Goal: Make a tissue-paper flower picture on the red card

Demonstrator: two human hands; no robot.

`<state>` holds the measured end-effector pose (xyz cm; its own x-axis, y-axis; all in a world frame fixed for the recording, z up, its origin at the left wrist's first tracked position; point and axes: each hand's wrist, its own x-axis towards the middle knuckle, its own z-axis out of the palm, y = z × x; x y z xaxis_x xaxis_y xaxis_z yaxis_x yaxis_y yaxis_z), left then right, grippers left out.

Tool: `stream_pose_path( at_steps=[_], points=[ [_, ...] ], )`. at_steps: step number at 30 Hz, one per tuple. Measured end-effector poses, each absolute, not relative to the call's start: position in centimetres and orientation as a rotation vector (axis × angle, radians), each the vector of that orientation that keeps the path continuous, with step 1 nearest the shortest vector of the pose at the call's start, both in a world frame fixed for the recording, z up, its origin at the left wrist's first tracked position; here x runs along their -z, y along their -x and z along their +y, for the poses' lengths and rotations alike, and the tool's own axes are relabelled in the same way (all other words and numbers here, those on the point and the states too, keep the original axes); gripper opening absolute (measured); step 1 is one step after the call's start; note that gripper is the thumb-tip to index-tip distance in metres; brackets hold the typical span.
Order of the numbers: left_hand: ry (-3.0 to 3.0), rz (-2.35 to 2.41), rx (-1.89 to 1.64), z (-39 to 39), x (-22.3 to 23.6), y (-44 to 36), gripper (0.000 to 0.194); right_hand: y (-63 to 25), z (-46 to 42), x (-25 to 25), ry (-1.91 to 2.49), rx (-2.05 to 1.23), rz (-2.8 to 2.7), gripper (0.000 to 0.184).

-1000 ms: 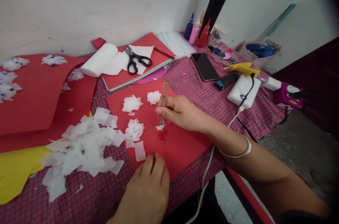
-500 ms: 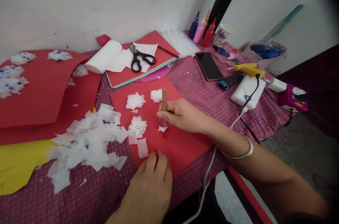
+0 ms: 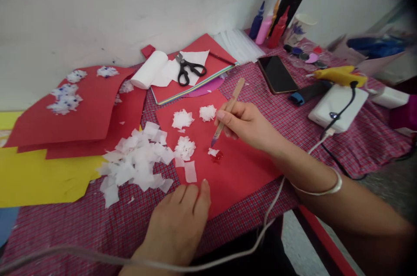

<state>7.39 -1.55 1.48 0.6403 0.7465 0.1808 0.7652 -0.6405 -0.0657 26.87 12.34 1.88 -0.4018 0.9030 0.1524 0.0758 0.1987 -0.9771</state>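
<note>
Pinched in my right hand (image 3: 247, 126) is a wooden craft stick (image 3: 235, 93), slanted, its purple-stained tip pointing down. Just below the tip, a small white paper piece (image 3: 213, 152) lies beside a wet red blob (image 3: 217, 157) on the red paper sheet (image 3: 241, 176). Three crumpled white paper clusters (image 3: 185, 148) sit on the same sheet, left of and above the blob. My left hand (image 3: 179, 215) rests palm down at the sheet's near edge, fingers loosely bent and holding nothing. Close to its fingertips is a flat white paper square (image 3: 190, 171).
Loose white paper squares (image 3: 133, 161) are heaped to the left, near red sheets with blue-dotted clusters (image 3: 74, 124). Scissors (image 3: 187, 67) and a paper roll (image 3: 150, 69) lie behind. Rightward are a phone (image 3: 276, 74), paint bottles (image 3: 278, 28), a glue gun (image 3: 337, 76) and a white cable (image 3: 228, 263).
The craft stick has lifted off the small white piece and tilted, its top swinging right. The view has shifted left, and a cable now crosses the foreground. My left hand stays by the sheet's near edge.
</note>
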Motion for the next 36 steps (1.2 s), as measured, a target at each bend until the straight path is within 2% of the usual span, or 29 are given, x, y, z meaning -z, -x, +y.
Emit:
stream_pose_path(
  at_steps=[2,5,8,10,12,15,19,21,24,31,36],
  points=[
    [2.639,-1.421,0.158,-1.1,-1.7,-6.9,0.011,-26.7,12.1,-1.9,0.913,-1.279,-1.685,0.043],
    [2.62,-1.553,0.031,-0.5,-1.4,-6.4,0.005,-26.6,12.0,-1.9,0.898,-1.239,-1.685,0.042],
    [2.705,-1.534,-0.045,0.0,-0.6,-5.8,0.014,-26.5,12.0,-1.8,0.876,-1.241,-1.664,0.04],
    [2.76,-1.573,0.115,0.4,-0.2,-5.3,0.018,-26.5,11.8,-1.9,0.836,-1.28,-1.633,0.038],
    [2.773,-1.735,0.509,1.0,-0.2,-4.7,0.017,-26.3,11.5,-2.1,0.776,-1.35,-1.59,0.036],
    [2.61,-2.258,1.261,1.8,-0.7,-4.0,0.014,-26.0,10.5,-2.4,0.693,-1.484,-1.541,0.028],
    [1.967,-2.875,2.337,2.3,-1.5,-3.9,0.016,-25.4,9.0,-2.4,0.609,-1.567,-1.564,0.017],
    [1.661,-2.975,2.615,2.4,-1.7,-4.2,0.018,-25.1,8.5,-2.3,0.553,-1.534,-1.599,0.014],
    [1.552,-3.046,2.592,2.4,-1.4,-4.5,0.022,-24.9,7.9,-2.2,0.487,-1.48,-1.648,0.012],
    [1.817,-2.913,2.324,2.0,-0.6,-4.4,0.022,-24.7,7.5,-2.0,0.504,-1.321,-1.767,0.013],
    [1.852,-2.916,2.3,2.0,-0.7,-4.6,0.023,-24.5,7.6,-2.0,0.536,-1.268,-1.874,0.015]
  ],
)
